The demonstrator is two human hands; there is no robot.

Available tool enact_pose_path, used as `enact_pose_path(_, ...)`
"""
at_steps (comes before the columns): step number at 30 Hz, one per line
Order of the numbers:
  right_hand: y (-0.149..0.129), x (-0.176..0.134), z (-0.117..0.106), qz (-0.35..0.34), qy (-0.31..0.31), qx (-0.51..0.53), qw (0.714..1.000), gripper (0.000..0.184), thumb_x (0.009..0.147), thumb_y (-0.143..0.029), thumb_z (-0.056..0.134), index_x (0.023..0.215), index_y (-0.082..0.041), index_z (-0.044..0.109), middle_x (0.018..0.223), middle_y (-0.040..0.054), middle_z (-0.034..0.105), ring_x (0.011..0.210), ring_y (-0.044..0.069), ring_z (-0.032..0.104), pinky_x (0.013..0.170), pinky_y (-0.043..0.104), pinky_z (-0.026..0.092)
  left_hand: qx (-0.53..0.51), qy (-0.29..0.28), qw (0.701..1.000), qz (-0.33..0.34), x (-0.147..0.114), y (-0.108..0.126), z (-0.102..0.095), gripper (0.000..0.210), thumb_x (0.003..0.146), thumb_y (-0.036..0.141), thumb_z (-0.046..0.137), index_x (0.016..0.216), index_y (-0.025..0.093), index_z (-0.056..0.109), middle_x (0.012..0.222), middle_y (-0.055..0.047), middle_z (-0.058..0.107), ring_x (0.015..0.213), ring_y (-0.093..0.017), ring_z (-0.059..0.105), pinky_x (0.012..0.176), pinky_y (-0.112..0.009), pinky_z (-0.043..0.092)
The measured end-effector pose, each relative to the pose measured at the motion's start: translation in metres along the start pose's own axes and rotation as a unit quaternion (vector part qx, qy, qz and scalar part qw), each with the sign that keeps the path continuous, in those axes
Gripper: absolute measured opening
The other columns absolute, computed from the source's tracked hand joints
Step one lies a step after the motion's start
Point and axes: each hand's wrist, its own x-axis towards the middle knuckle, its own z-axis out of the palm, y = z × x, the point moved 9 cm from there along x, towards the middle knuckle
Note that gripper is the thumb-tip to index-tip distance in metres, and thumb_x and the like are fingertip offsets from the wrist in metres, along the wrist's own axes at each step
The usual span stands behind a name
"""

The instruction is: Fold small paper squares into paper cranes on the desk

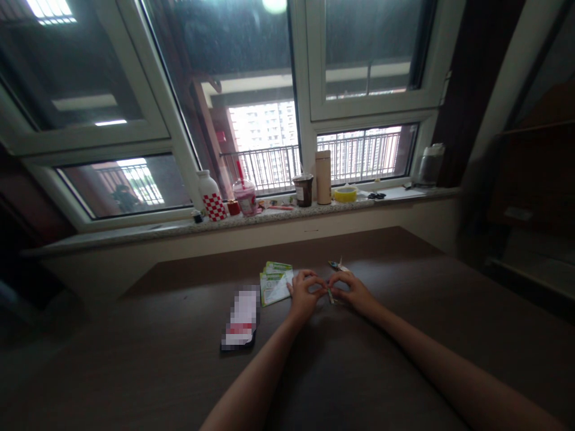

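Note:
Both my hands meet over the dark table (359, 359), fingertips close together. My left hand (306, 294) and my right hand (353, 290) each pinch at a small, thin strip (331, 295) with white and green on it. Its exact kind is too small to make out. Left of my left hand lie several green-and-white packets (275, 287), overlapping one another; the fingers of that hand are beside their right edge. Just beyond my right hand is a small colourful scrap (335, 265) with a whitish piece next to it.
A phone (240, 320) with a blurred screen lies left of my arms. Along the windowsill (175, 227) stand a checkered bottle (211, 197), a pink drink cup (245, 197), a dark drink cup (303, 190), a tan flask (323, 178), yellow tape (345, 194) and a clear jar (430, 166).

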Motion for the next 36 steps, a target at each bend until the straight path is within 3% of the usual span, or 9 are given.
enact_pose_path(7,-0.001,-0.001,0.003,-0.024,-0.001,-0.014,1.000,0.027,0.081,-0.051,0.066,0.080,-0.025,0.071,0.097,0.0059,0.070,0.109,0.026,0.059,0.108,0.046,0.032,-0.001,-0.013,1.000,0.004,0.000,0.002,0.001,0.009,0.075,0.021,0.077,0.081,0.028,0.075,0.117,-0.001,0.059,0.120,-0.025,0.050,0.114,-0.056,0.023)
enact_pose_path(13,0.000,0.000,0.002,-0.019,-0.004,-0.043,0.999,0.025,0.082,-0.049,0.066,0.079,-0.025,0.070,0.101,0.0061,0.068,0.113,0.027,0.056,0.106,0.047,0.034,0.009,-0.001,1.000,0.018,-0.003,0.009,0.000,0.010,0.075,0.021,0.076,0.084,0.027,0.075,0.115,-0.002,0.056,0.118,-0.024,0.050,0.113,-0.050,0.028)
enact_pose_path(17,0.003,0.001,-0.005,-0.013,0.032,-0.062,0.997,0.020,0.084,-0.044,0.063,0.079,-0.025,0.068,0.101,0.0062,0.067,0.113,0.028,0.056,0.104,0.047,0.036,0.016,0.019,1.000,0.007,-0.003,0.008,-0.004,0.013,0.075,0.023,0.077,0.087,0.028,0.075,0.119,-0.003,0.055,0.121,-0.025,0.049,0.112,-0.050,0.029)
enact_pose_path(20,0.003,0.000,-0.010,-0.018,0.064,-0.085,0.994,0.014,0.085,-0.038,0.062,0.079,-0.026,0.067,0.100,0.0063,0.067,0.111,0.028,0.055,0.102,0.047,0.037,0.012,0.010,1.000,0.006,-0.004,0.008,-0.003,0.004,0.077,0.024,0.076,0.079,0.028,0.076,0.123,-0.003,0.058,0.123,-0.026,0.048,0.113,-0.052,0.028)
enact_pose_path(27,-0.006,-0.004,-0.004,-0.039,0.066,-0.128,0.989,0.008,0.085,-0.029,0.063,0.078,-0.026,0.067,0.103,0.0064,0.065,0.110,0.027,0.054,0.100,0.046,0.040,0.008,0.006,1.000,0.009,-0.006,0.008,-0.002,0.004,0.071,0.026,0.081,0.072,0.027,0.077,0.126,-0.003,0.063,0.126,-0.028,0.047,0.115,-0.053,0.027)
enact_pose_path(30,-0.005,-0.004,-0.003,-0.037,0.074,-0.098,0.992,0.006,0.083,-0.031,0.065,0.086,-0.027,0.069,0.108,0.0065,0.066,0.113,0.027,0.055,0.103,0.047,0.039,0.003,0.023,1.000,0.009,-0.005,0.006,-0.004,0.004,0.073,0.024,0.079,0.071,0.026,0.077,0.125,-0.003,0.064,0.124,-0.028,0.049,0.114,-0.053,0.028)
enact_pose_path(33,0.003,-0.003,-0.004,-0.015,0.079,-0.037,0.996,0.023,0.081,-0.038,0.067,0.102,-0.027,0.069,0.114,0.0071,0.067,0.117,0.028,0.056,0.108,0.048,0.037,-0.001,0.041,0.999,0.009,-0.005,0.005,-0.007,0.002,0.076,0.027,0.078,0.073,0.027,0.077,0.125,-0.004,0.063,0.123,-0.027,0.050,0.112,-0.051,0.031)
enact_pose_path(36,0.011,-0.001,-0.003,0.008,0.068,-0.003,0.998,0.024,0.080,-0.045,0.067,0.091,-0.024,0.073,0.107,0.0082,0.071,0.114,0.028,0.059,0.108,0.048,0.038,0.000,0.048,0.999,0.010,-0.005,0.006,-0.009,0.003,0.077,0.031,0.077,0.076,0.029,0.079,0.125,-0.003,0.063,0.122,-0.026,0.050,0.111,-0.050,0.032)
